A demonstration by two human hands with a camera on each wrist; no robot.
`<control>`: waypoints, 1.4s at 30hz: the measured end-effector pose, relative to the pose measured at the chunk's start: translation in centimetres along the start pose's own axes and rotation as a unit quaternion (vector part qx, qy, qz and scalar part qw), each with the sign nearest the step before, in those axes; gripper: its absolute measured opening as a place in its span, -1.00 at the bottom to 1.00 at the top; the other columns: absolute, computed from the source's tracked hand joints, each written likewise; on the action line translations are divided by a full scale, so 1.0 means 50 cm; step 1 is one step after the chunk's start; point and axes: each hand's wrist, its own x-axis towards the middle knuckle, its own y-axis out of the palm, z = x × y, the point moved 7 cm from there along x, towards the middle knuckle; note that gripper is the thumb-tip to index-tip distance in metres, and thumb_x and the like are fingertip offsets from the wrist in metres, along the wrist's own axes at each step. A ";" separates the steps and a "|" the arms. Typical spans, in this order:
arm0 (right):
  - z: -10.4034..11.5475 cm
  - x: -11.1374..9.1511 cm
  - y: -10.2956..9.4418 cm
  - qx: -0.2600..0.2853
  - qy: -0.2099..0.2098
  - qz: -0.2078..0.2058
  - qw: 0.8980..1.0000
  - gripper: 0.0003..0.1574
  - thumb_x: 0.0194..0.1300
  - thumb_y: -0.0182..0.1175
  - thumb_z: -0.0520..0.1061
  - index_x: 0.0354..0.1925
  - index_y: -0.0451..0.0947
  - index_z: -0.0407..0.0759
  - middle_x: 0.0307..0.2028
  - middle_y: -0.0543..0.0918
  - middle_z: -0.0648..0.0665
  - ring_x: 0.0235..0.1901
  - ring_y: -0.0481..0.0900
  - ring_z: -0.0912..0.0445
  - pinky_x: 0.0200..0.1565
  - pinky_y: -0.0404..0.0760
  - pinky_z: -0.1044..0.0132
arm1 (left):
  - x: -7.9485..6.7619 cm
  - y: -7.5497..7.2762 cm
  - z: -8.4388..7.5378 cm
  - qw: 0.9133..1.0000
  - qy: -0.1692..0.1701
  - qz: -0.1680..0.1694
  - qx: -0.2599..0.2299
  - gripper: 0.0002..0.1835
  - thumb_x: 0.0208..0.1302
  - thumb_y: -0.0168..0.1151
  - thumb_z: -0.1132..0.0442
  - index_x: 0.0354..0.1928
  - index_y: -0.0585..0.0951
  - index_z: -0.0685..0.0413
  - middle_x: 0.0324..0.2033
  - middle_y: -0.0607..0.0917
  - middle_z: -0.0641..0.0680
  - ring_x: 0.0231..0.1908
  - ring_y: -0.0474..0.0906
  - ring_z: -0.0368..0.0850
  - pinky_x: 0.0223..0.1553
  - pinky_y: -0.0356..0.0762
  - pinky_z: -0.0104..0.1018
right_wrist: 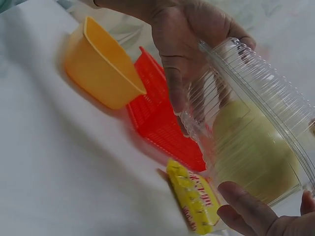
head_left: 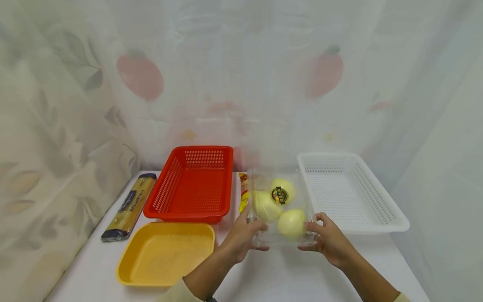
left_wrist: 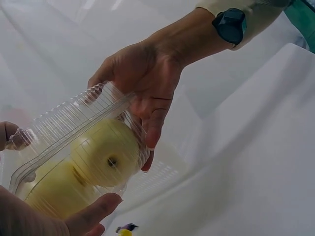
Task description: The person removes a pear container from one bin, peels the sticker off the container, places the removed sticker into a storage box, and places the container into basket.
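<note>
A clear plastic box [head_left: 269,238] of three pale fruits [head_left: 292,224] is held off the white table [head_left: 264,279] between two hands, near the middle of the head view. The left hand [head_left: 243,236] has its near corner at about eight o'clock from the box's centre, thumb over the top and fingers below; the right hand [head_left: 329,241] pinches the opposite near corner at four o'clock in the same way. The relation that seems to count most is with the white basket [head_left: 337,199]: it lies just beside the box at about two o'clock, its left rim partly behind the box's right edge, and the right hand is the nearer one to it. Whether box and rim touch, I cannot tell. From above, the box looks almost as broad as it is long, so its long axis is unclear; its sides run roughly from twelve to six. On the left hand's side, the red basket [head_left: 192,191] sits at ten o'clock from the box and the yellow tub [head_left: 170,256] between eight and nine, with a yellow packet [head_left: 243,199] partly hidden at ten, closer in.
</note>
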 end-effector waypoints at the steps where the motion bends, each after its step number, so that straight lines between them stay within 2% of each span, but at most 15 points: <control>1: -0.006 0.000 0.000 0.002 0.002 0.000 1.000 -0.48 0.37 0.10 -0.17 0.02 -0.01 -0.31 0.10 0.34 -0.39 -0.04 0.57 -0.21 -0.11 0.54 -0.23 | 0.000 -0.003 0.005 1.000 -0.001 -0.003 0.001 -0.18 0.14 0.18 0.36 0.44 0.10 -0.04 -0.01 0.47 0.26 -0.17 0.55 0.18 -0.37 0.61 0.17; 4: -0.026 0.001 -0.001 0.003 0.006 -0.004 1.000 -0.47 0.37 0.10 -0.17 0.03 -0.02 -0.30 0.09 0.34 -0.38 -0.04 0.56 -0.20 -0.12 0.54 -0.24 | -0.004 -0.011 0.019 1.000 -0.003 -0.011 0.006 -0.21 0.12 0.17 0.36 0.41 0.12 0.02 -0.01 0.47 0.27 -0.20 0.56 0.17 -0.39 0.61 0.18; 11: -0.061 0.001 -0.001 -0.002 0.016 0.003 1.000 -0.50 0.37 0.11 -0.16 -0.03 -0.01 -0.29 0.03 0.40 -0.35 -0.06 0.59 -0.18 -0.10 0.55 -0.20 | -0.010 -0.026 0.046 1.000 -0.004 -0.010 0.009 -0.15 0.08 0.16 0.41 0.44 0.12 -0.11 0.01 0.45 0.36 -0.19 0.56 0.23 -0.42 0.59 0.21; 14: -0.074 0.000 -0.001 0.000 0.019 0.006 1.000 -0.51 0.36 0.13 -0.17 -0.08 -0.01 -0.26 0.00 0.45 -0.34 -0.08 0.60 -0.18 -0.10 0.55 -0.21 | -0.014 -0.032 0.058 1.000 -0.006 -0.015 0.010 -0.13 0.07 0.16 0.42 0.46 0.10 -0.07 -0.01 0.46 0.35 -0.20 0.57 0.22 -0.43 0.59 0.21; 18: -0.093 -0.002 -0.001 0.000 0.024 0.009 1.000 -0.54 0.36 0.12 -0.17 -0.10 0.00 -0.24 -0.03 0.48 -0.33 -0.10 0.61 -0.19 -0.09 0.55 -0.21 | -0.020 -0.040 0.072 1.000 -0.011 -0.023 0.018 -0.13 0.06 0.19 0.41 0.44 0.10 0.02 -0.02 0.47 0.36 -0.25 0.58 0.18 -0.46 0.61 0.15; 29: -0.139 -0.004 -0.002 -0.004 0.043 -0.016 0.999 -0.52 0.33 0.18 -0.15 -0.18 0.00 -0.18 -0.18 0.50 -0.28 -0.20 0.63 -0.17 -0.16 0.60 -0.15 | -0.030 -0.061 0.106 0.999 -0.015 -0.028 0.022 -0.13 0.01 0.24 0.42 0.42 0.15 0.04 -0.09 0.48 0.30 -0.26 0.58 0.20 -0.54 0.62 0.02; 42: -0.175 -0.010 0.002 -0.028 0.049 -0.027 0.998 -0.52 0.30 0.21 -0.16 -0.20 0.04 -0.20 -0.24 0.51 -0.29 -0.28 0.63 -0.10 -0.21 0.63 -0.11 | -0.047 -0.087 0.140 0.997 -0.037 -0.051 0.049 -0.05 0.00 0.28 0.48 0.46 0.07 0.09 0.00 0.38 0.37 -0.25 0.54 0.21 -0.58 0.61 -0.08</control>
